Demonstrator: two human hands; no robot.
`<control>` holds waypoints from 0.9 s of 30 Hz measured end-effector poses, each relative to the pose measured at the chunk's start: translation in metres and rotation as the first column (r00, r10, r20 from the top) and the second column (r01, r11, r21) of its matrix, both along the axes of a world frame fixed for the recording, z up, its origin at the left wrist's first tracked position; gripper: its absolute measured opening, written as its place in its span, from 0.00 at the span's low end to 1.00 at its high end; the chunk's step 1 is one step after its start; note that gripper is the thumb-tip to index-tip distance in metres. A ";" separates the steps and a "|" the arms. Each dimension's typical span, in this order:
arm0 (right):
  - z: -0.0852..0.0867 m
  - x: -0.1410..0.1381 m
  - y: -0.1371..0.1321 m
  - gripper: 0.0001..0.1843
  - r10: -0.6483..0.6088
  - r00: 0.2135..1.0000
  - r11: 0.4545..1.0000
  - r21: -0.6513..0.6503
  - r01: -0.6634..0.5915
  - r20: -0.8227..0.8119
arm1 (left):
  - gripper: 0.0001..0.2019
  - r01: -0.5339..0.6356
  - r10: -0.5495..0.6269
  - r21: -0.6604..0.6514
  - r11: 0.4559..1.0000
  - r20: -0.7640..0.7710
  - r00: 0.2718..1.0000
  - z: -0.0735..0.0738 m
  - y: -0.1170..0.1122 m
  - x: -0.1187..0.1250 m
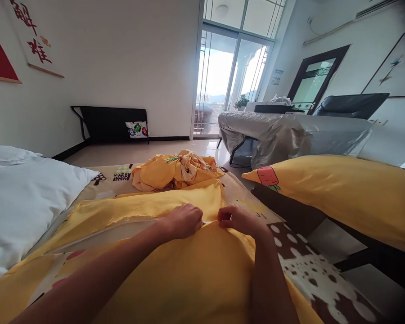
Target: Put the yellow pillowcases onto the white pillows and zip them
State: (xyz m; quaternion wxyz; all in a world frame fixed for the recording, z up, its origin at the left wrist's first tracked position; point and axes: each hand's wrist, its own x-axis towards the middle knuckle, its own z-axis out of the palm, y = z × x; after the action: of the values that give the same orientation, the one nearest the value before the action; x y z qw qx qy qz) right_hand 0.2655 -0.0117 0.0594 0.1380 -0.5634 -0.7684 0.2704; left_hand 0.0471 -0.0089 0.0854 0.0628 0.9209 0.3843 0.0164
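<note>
A yellow fabric cover (192, 270) lies spread out in front of me, with a long gap along its far side. Beyond that gap runs a yellow strip of the fabric (135, 208) with a pale edge. My left hand (184, 220) is closed, its fingers gripping the near edge of the cover. Close by on the right, my right hand (234, 219) pinches the same edge near the corner of the gap. A small pale bit shows between the hands, too small to make out. Behind them sits a crumpled heap of yellow cloth (175, 171).
White pillows (50, 189) lie at the left. A yellow pillow with a carrot print (324, 189) rests at the right on a dark piece of furniture. Under the cloth is a patterned sheet (310, 261). A plastic-covered table (283, 130) and glass doors (229, 72) stand farther back.
</note>
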 end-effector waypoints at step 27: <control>0.017 -0.065 -0.023 0.10 0.162 0.983 0.957 0.256 -0.136 -0.081 | 0.12 -0.155 0.153 0.075 0.985 0.033 0.988 0.008 -0.025 -0.043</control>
State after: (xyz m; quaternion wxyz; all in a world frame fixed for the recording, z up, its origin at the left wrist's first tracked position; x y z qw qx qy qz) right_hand 0.2009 -0.0350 0.0760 0.2258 -0.4676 -0.8286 0.2094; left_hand 0.0040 -0.0339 0.0932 0.0309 0.8899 0.4526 0.0484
